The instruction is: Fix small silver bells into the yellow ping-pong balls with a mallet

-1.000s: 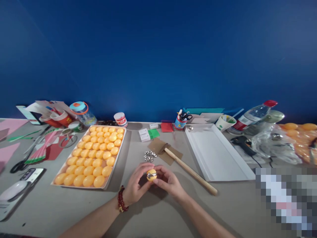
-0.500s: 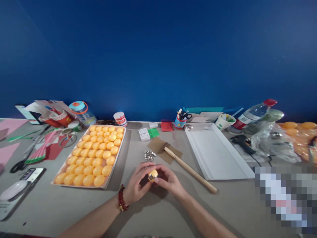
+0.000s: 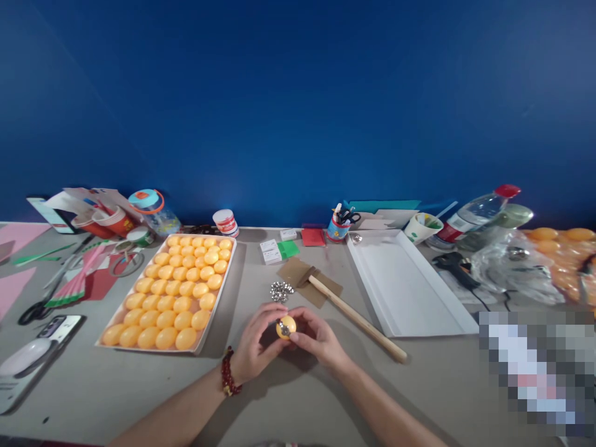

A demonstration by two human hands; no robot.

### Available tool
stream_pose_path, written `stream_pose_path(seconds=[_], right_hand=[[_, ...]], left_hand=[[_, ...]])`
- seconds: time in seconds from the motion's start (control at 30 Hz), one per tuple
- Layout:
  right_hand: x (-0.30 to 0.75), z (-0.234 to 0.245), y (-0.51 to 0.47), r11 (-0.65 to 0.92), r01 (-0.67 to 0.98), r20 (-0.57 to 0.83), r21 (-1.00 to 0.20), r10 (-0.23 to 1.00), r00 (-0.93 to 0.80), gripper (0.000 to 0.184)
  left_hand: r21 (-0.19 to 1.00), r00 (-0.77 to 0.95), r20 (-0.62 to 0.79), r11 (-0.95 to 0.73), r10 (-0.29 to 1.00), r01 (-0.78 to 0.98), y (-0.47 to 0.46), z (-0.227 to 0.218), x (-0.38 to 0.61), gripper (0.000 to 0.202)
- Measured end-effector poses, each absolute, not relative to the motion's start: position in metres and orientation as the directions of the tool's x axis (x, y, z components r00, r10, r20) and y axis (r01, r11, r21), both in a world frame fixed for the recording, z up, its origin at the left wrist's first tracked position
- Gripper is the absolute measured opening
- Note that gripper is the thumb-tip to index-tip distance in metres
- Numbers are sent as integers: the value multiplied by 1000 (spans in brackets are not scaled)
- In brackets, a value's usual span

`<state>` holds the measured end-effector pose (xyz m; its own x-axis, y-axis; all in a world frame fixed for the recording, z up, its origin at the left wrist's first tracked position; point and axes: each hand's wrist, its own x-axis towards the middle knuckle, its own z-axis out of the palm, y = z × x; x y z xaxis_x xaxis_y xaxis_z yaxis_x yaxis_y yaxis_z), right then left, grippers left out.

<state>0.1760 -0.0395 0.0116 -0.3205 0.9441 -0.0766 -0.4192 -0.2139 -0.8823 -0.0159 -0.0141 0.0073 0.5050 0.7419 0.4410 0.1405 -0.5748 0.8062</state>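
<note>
Near the front middle of the table, both hands hold one orange ball (image 3: pixel 291 324) that looks like a ping-pong ball, with a shiny silver piece on its left side. The thumb and bent fingers of my right hand (image 3: pixel 323 344) grip it from the right. My left hand (image 3: pixel 254 341), a beaded bracelet at its wrist, curls its fingers round the ball's left side. Just beyond lies a small pile of shiny silver pieces (image 3: pixel 281 292). A wooden-handled hammer (image 3: pixel 358 320) rests with its head on brown sandpaper-like sheets (image 3: pixel 294 273).
On the left stands a box (image 3: pixel 212 328) filled with rows of orange balls. A white tray (image 3: pixel 410 285) lies to the right, with a black glue gun (image 3: pixel 454 267) and plastic bottle (image 3: pixel 479 214) beyond. Small white boxes (image 3: pixel 270 252) and a pen cup (image 3: pixel 338 228) line the back.
The ball has been turned between my fingers: its silver part, which faced down toward me, now shows at the left with more orange visible. Both hands stay nearly in place.
</note>
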Motion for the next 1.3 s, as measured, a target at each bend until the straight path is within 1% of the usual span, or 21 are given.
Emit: stream_pose_path(seconds=[0.2, 0.33, 0.5, 0.63, 0.87, 1.03, 1.17, 1.3], right_hand=[[175, 9, -41, -199, -400, -66, -895, 944, -322, 31], [176, 9, -41, -194, -381, -60, -904, 940, -336, 28], [175, 13, -40, -184, -375, -53, -909, 941, -334, 31], [174, 15, -41, -207, -358, -68, -910, 929, -364, 35], [175, 16, -41, -217, -334, -103, -918, 940, -326, 36], [175, 16, -40, -209, -312, -97, -927, 936, -339, 38], [173, 14, -41, -198, -318, -85, -927, 938, -337, 38], [173, 14, -42, -208, -297, -104, -932, 939, -329, 37]], left_hand=[[796, 525, 463, -595, 714, 107, -15, 12, -15, 47], [795, 555, 459, -600, 694, 92, -16, 16, -15, 43], [806, 535, 460, -586, 709, 85, -15, 17, -14, 38], [821, 500, 458, -565, 735, 80, -14, 13, -14, 36], [814, 527, 454, -575, 718, 82, -14, 12, -14, 44], [818, 529, 457, -571, 715, 65, -15, 16, -14, 38], [846, 505, 429, -530, 749, 67, -14, 16, -14, 35], [862, 499, 405, -502, 767, 72, -14, 13, -15, 34]])
